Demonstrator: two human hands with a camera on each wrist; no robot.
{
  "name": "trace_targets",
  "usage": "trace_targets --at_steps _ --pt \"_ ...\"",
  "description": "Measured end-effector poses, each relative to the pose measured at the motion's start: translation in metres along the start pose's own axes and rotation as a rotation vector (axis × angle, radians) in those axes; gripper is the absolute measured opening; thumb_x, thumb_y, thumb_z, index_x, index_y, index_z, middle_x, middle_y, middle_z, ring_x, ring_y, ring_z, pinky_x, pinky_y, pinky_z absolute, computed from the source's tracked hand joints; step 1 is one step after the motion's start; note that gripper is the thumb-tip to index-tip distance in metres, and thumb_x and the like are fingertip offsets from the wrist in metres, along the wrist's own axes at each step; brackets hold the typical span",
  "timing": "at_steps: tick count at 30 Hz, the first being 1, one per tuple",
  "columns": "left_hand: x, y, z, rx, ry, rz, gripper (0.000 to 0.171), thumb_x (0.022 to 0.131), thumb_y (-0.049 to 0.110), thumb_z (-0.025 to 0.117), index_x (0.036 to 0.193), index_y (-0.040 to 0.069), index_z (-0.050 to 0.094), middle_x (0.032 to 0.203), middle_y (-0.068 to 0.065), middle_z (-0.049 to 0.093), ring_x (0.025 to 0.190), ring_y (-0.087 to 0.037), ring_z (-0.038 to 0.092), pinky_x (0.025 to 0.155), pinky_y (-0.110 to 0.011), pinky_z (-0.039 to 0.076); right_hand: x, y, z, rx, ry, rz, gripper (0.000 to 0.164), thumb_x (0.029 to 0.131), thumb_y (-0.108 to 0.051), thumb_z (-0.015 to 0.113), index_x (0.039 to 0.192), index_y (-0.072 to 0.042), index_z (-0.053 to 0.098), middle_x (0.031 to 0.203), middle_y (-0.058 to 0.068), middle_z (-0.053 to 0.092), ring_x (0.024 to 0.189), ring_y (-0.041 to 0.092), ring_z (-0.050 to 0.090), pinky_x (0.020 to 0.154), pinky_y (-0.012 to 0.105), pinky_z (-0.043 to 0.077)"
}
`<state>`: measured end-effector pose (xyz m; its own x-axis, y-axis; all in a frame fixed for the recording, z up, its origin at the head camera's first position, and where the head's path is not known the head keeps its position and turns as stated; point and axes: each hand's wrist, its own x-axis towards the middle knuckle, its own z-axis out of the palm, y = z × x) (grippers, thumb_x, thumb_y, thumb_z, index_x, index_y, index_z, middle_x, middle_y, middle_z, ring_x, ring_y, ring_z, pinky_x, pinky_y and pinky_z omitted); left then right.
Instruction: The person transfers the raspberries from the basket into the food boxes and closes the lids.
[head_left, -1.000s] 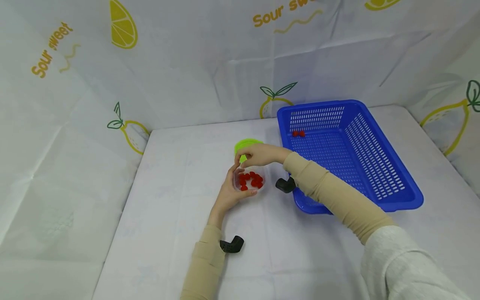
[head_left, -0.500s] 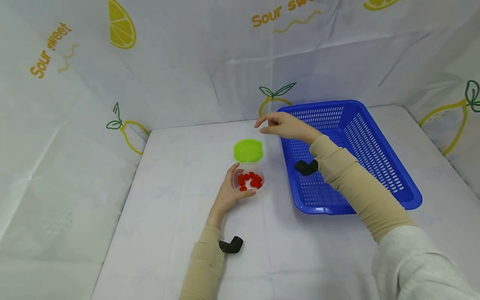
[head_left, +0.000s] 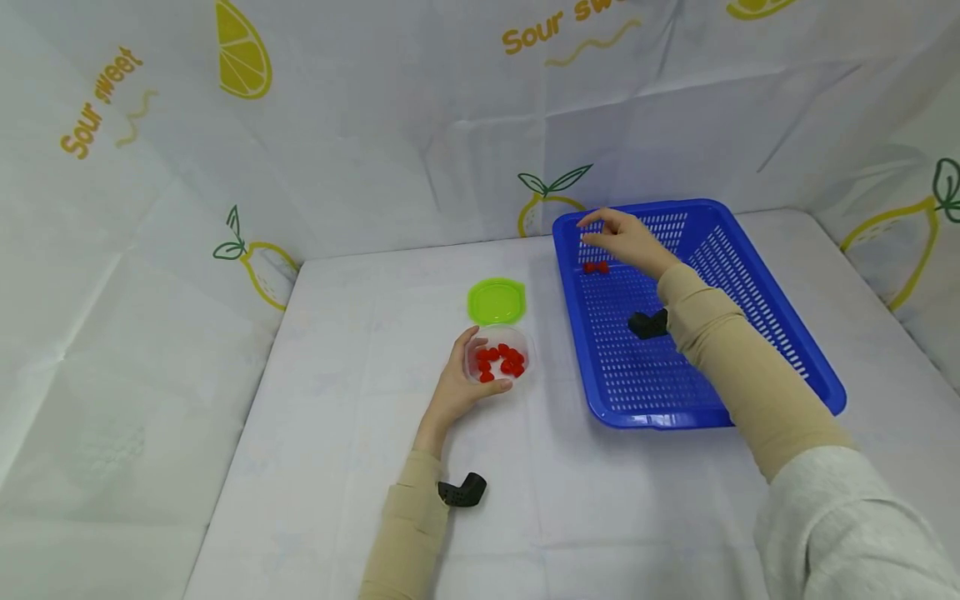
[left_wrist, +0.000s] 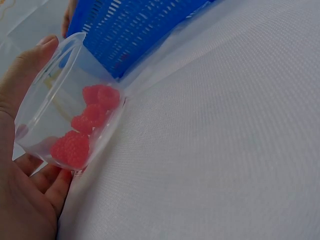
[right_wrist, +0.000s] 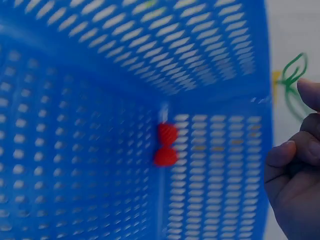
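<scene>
My left hand (head_left: pixel 453 392) grips a clear plastic cup (left_wrist: pixel 47 107) on the white cloth, thumb at its near rim and fingers around its left side. Several red raspberries (left_wrist: pixel 75 149) lie inside it. The right hand (head_left: pixel 628 242) is over the back left of a blue plastic basket (head_left: pixel 637 417), thumb and index finger apart and nothing seen between them. Just below those fingers, two raspberries (right_wrist: pixel 167 145) sit together in the basket, against its wall in the right wrist view.
A bright green lid (head_left: pixel 497 302) lies on the cloth right behind the cup. White cloth (head_left: pixel 337 350) with lemon prints covers the table and the walls around it. Black wrist cameras (head_left: pixel 462 490) stick out from both forearms.
From beside the cup, the right hand has moved right and up to over the basket, uncovering the green lid. The left hand and cup have stayed in place.
</scene>
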<state>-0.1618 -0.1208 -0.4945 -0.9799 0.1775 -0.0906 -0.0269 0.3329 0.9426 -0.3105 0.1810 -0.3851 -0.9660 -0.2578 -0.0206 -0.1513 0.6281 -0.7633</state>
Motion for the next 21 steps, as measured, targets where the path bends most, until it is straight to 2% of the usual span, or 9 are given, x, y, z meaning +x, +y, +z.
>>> trace_targets --at_steps 7,14,18,21 --pt "0.002 -0.006 0.000 -0.006 0.007 0.016 0.093 0.068 0.034 0.082 0.141 0.040 0.025 0.138 0.008 0.045 0.132 -0.016 0.036 0.111 -0.049 0.031 0.000 0.029 0.005 -0.068 0.035 0.031 0.034 0.094 -0.018 0.053 0.125 -0.006 0.053 0.072 0.003 0.035 0.065 0.018 0.035 0.058 0.031 0.030" --pt "0.001 -0.005 0.000 -0.009 0.002 0.032 0.093 0.069 0.032 0.082 0.142 0.038 0.024 0.139 0.006 0.044 0.132 -0.017 0.036 0.112 -0.050 0.030 0.004 0.052 0.011 -0.110 0.018 0.083 0.035 0.094 -0.013 0.051 0.128 -0.006 0.052 0.081 0.009 0.047 0.071 0.021 0.041 0.060 0.031 0.034" --pt "0.001 -0.005 0.000 -0.009 0.002 0.032 0.092 0.069 0.031 0.081 0.142 0.037 0.024 0.138 0.006 0.044 0.132 -0.017 0.036 0.112 -0.050 0.030 0.006 0.059 0.013 -0.141 -0.028 0.117 0.036 0.094 -0.013 0.049 0.129 -0.007 0.050 0.093 0.016 0.050 0.080 0.027 0.044 0.067 0.036 0.038" --pt "0.001 -0.005 0.000 -0.014 0.001 0.024 0.092 0.070 0.030 0.081 0.141 0.038 0.025 0.137 0.007 0.045 0.132 -0.016 0.036 0.112 -0.049 0.029 0.007 0.062 0.015 -0.171 -0.085 0.144 0.039 0.094 -0.013 0.049 0.132 -0.006 0.046 0.110 0.024 0.052 0.093 0.035 0.049 0.079 0.048 0.043"
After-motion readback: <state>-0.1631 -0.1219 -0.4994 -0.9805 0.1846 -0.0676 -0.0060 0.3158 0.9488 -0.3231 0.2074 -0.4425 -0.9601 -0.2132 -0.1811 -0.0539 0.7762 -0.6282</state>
